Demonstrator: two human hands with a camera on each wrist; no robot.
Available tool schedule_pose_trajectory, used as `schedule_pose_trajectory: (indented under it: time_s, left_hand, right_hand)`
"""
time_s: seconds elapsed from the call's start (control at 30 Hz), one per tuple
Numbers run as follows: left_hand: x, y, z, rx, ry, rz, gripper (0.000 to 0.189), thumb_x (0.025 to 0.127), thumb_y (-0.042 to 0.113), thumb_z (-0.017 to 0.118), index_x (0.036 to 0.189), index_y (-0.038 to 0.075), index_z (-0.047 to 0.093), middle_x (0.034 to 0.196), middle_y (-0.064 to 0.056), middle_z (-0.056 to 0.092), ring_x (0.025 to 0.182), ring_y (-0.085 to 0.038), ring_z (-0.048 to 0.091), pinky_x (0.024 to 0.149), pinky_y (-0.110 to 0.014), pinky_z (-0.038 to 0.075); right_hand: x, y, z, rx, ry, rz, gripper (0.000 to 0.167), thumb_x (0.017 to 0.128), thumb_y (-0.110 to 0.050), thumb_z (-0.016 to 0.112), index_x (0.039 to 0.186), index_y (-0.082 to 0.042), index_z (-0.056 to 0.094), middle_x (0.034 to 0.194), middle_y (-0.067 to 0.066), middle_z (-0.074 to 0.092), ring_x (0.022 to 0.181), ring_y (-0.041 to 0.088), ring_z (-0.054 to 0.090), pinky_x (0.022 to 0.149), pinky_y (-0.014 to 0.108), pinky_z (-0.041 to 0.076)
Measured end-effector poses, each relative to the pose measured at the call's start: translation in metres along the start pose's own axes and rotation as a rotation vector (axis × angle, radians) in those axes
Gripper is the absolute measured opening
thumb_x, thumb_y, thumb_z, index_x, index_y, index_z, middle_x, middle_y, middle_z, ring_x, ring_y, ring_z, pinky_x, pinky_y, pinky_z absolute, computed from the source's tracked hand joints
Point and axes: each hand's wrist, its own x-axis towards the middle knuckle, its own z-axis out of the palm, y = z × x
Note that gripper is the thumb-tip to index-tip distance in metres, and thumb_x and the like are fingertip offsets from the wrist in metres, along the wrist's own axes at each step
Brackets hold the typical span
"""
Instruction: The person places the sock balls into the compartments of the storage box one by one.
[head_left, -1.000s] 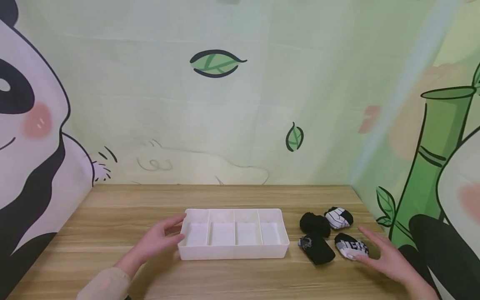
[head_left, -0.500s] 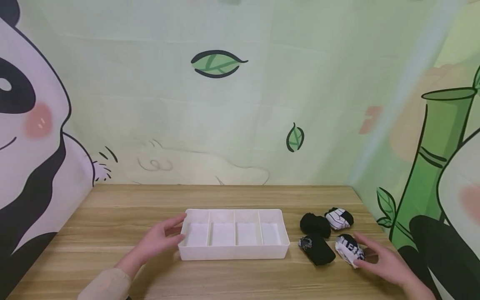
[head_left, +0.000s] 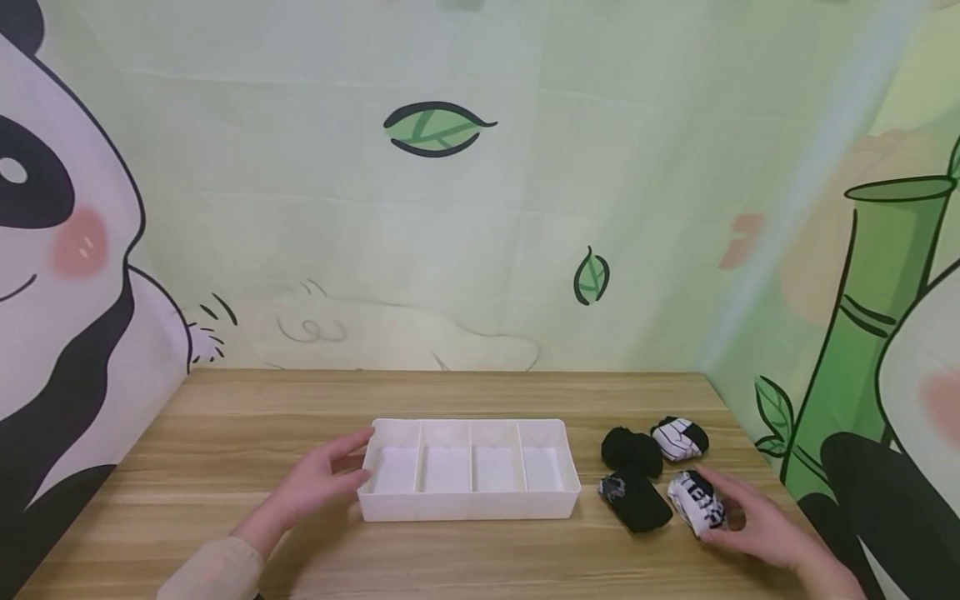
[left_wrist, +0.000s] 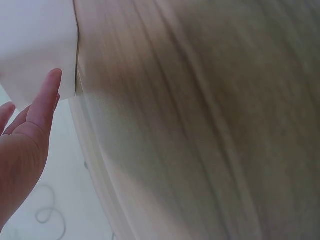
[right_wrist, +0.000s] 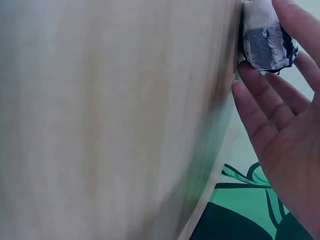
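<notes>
So the left hand (head_left: 315, 479) is right at the left end of the white tray (head_left: 468, 507), fingers pretty much straight, thumb apart, pale sleeve (head_left: 213, 571) ending around the wrist. The right hand (head_left: 761, 525) is off to the tray's right, palm facing it, fingers bent and thumb opposing in a loose pinch.

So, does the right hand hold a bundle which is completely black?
No, the right hand grips a black-and-white bundle with dark lettering.
</notes>
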Motion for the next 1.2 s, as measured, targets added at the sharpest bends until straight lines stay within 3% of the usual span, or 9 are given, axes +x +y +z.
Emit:
schedule_pose_trajectory:
  time_s: [0.1, 0.2, 0.33, 0.47, 0.63, 0.9, 1.2]
  left_hand:
    - [0.000, 0.000, 0.000, -0.002, -0.001, -0.001, 0.065, 0.092, 0.012, 0.070, 0.148, -0.002, 0.040, 0.148, -0.028, 0.041, 0.126, -0.043, 0.052, 0.098, -0.040, 0.050]
    - [0.000, -0.001, 0.001, -0.005, -0.001, -0.001, 0.065, 0.092, 0.011, 0.070, 0.149, -0.002, 0.040, 0.149, -0.027, 0.040, 0.126, -0.043, 0.052, 0.098, -0.040, 0.050]
    - [0.000, -0.001, 0.001, -0.010, -0.001, 0.001, 0.065, 0.092, 0.010, 0.070, 0.148, -0.003, 0.040, 0.149, -0.028, 0.040, 0.126, -0.043, 0.051, 0.097, -0.039, 0.051]
    - [-0.001, -0.002, 0.002, -0.012, -0.002, 0.001, 0.065, 0.092, 0.010, 0.070, 0.149, -0.002, 0.040, 0.149, -0.027, 0.040, 0.126, -0.044, 0.051, 0.097, -0.038, 0.051]
    - [0.000, -0.001, 0.002, -0.007, 0.001, -0.003, 0.065, 0.092, 0.011, 0.070, 0.149, -0.001, 0.040, 0.149, -0.027, 0.041, 0.126, -0.044, 0.052, 0.097, -0.039, 0.051]
    - [0.000, 0.000, 0.000, 0.014, -0.001, -0.005, 0.066, 0.093, 0.013, 0.070, 0.150, 0.000, 0.040, 0.148, -0.027, 0.041, 0.125, -0.042, 0.053, 0.098, -0.042, 0.050]
    - [0.000, 0.002, 0.000, 0.026, 0.000, -0.018, 0.065, 0.093, 0.012, 0.070, 0.150, 0.001, 0.040, 0.150, -0.026, 0.040, 0.125, -0.042, 0.054, 0.097, -0.041, 0.051]
  right_hand:
    - [0.002, 0.004, 0.000, -0.026, 0.006, -0.046, 0.086, 0.073, -0.024, 0.089, 0.146, -0.004, 0.047, 0.134, 0.028, 0.052, 0.103, 0.004, 0.053, 0.073, 0.025, 0.053]
    - [0.005, 0.006, 0.000, -0.085, 0.007, -0.070, 0.087, 0.072, -0.028, 0.090, 0.146, -0.008, 0.048, 0.135, 0.025, 0.052, 0.110, 0.017, 0.054, 0.080, 0.031, 0.053]
    - [0.008, 0.005, 0.000, -0.133, 0.000, -0.104, 0.089, 0.069, -0.031, 0.091, 0.144, -0.008, 0.049, 0.137, 0.027, 0.050, 0.117, 0.043, 0.051, 0.089, 0.054, 0.050]
    - [0.011, 0.003, -0.001, -0.118, -0.024, -0.134, 0.089, 0.068, -0.031, 0.091, 0.143, -0.006, 0.050, 0.138, 0.031, 0.047, 0.120, 0.053, 0.047, 0.089, 0.068, 0.044]
    - [0.015, 0.002, -0.001, -0.092, -0.074, -0.113, 0.090, 0.069, -0.032, 0.091, 0.144, -0.005, 0.049, 0.139, 0.032, 0.046, 0.121, 0.055, 0.045, 0.090, 0.070, 0.042]
    - [0.019, 0.001, 0.001, -0.075, -0.113, -0.005, 0.090, 0.068, -0.036, 0.091, 0.140, -0.002, 0.051, 0.133, 0.030, 0.049, 0.119, 0.051, 0.049, 0.091, 0.066, 0.044]
    - [0.019, -0.001, 0.003, -0.107, -0.080, 0.039, 0.084, 0.067, -0.035, 0.091, 0.135, 0.000, 0.056, 0.127, 0.028, 0.053, 0.112, 0.047, 0.054, 0.089, 0.062, 0.047]
